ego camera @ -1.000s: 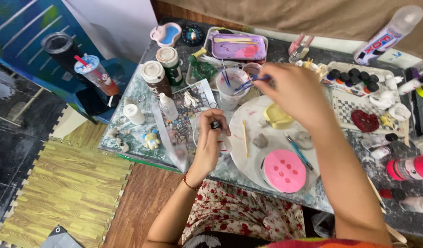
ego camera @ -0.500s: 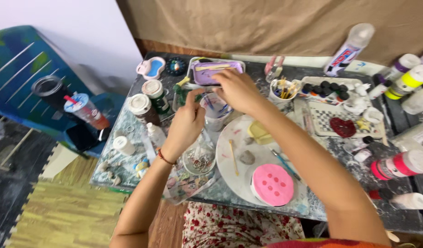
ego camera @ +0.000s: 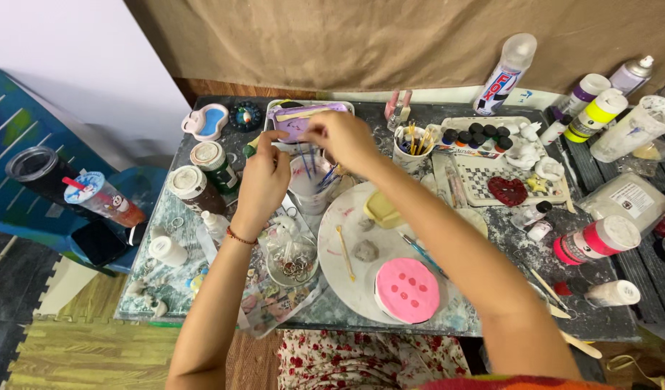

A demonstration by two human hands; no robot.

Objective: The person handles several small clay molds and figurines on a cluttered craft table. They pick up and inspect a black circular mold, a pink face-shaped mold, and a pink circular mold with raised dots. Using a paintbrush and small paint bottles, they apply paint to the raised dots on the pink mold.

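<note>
From the head view, your left hand (ego camera: 264, 180) and right hand (ego camera: 340, 137) meet above the clear cup (ego camera: 311, 184) of thin brushes (ego camera: 307, 155) at the table's (ego camera: 607, 325) back middle — both hands' fingers pinched nearly closed on the brush tips, just beside the white round plate (ego camera: 347, 253) carrying a pink clay disc (ego camera: 407, 290).

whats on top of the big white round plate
On the white plate sit a pink dotted disc, a grey clay lump, a yellowish block and a wooden stick. The right forearm covers its right side.
</note>
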